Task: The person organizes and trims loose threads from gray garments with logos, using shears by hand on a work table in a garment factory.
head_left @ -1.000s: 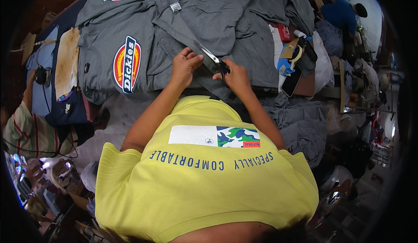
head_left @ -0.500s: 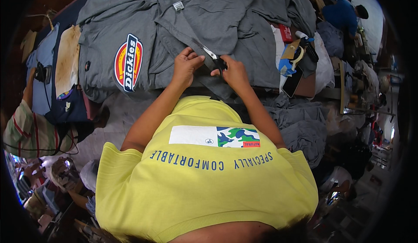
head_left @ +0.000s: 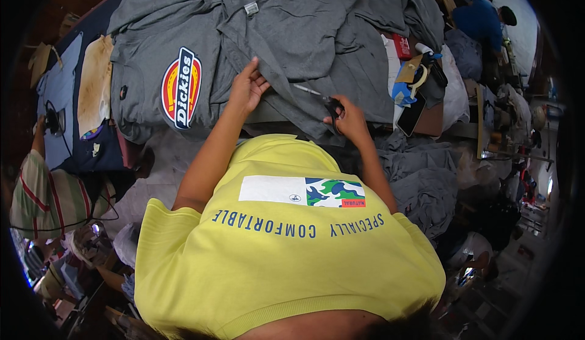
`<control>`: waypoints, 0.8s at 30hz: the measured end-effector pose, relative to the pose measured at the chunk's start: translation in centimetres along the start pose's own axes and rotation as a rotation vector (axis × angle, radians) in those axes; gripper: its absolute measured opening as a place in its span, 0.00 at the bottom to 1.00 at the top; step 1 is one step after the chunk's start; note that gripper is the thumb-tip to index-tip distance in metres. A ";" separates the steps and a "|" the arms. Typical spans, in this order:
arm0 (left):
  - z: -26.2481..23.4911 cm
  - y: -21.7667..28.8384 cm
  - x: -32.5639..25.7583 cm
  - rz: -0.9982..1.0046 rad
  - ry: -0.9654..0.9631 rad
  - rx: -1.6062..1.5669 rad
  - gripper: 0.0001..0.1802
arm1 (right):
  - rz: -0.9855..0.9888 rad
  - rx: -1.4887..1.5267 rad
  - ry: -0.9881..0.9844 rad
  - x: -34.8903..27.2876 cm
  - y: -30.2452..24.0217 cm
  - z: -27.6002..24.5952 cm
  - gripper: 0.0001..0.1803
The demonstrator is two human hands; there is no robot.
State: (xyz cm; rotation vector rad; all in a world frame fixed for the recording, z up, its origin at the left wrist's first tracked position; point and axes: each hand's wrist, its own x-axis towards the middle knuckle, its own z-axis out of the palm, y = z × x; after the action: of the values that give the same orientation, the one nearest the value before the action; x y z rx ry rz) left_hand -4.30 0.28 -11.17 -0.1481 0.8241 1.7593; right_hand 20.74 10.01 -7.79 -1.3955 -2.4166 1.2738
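A grey T-shirt (head_left: 292, 32) lies bunched over other grey shirts on the work surface, its small white neck label (head_left: 251, 8) showing. My right hand (head_left: 351, 120) grips a pair of scissors (head_left: 332, 105) by the black handles. Their silver blades point left over the lower part of the shirt and look closed. At the shirt's left edge is my left hand (head_left: 245, 91), fingers loosely apart, the index stretched away from me. It rests at the cloth with no fold visibly pinched in it. A large red, yellow and navy printed patch marks the shirt (head_left: 125, 105) to the left.
To the right lie a phone (head_left: 411, 113), a tape roll (head_left: 419, 78) and a red box (head_left: 401, 46). More grey cloth (head_left: 420, 181) hangs below them. At left, a person in a striped shirt (head_left: 58, 191) handles an iron (head_left: 55, 119). Another person in blue (head_left: 477, 23) is far right.
My right hand has drawn the scissors back to the right and nearer me. My left hand has moved left, its pinched fingers now opened. The ironing person's arm has shifted slightly.
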 end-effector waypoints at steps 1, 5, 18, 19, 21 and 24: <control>-0.8 0.2 0.6 0.018 -0.006 0.030 0.11 | 0.023 0.063 -0.065 -0.4 0.0 -0.2 0.32; -1.5 0.7 1.3 0.066 0.023 0.153 0.25 | -0.012 0.098 -0.003 -0.8 1.2 0.0 0.31; 1.8 0.7 -1.9 0.172 -0.086 0.518 0.41 | -0.237 -0.026 0.051 0.8 -4.4 2.5 0.32; 1.9 0.7 -2.1 0.166 -0.112 0.502 0.41 | -0.239 -0.028 0.051 1.0 -4.2 2.7 0.32; 2.0 0.7 -2.3 0.165 -0.101 0.459 0.40 | -0.242 -0.035 0.044 1.2 -4.1 3.0 0.32; 1.6 0.8 -2.4 0.159 -0.109 0.445 0.39 | -0.239 0.002 0.028 1.3 -4.7 3.0 0.33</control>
State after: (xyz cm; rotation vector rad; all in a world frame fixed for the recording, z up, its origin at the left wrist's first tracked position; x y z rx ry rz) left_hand -3.69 -0.75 -8.47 0.3135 1.1482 1.6687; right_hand 15.49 7.97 -6.95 -1.0754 -2.4706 1.1904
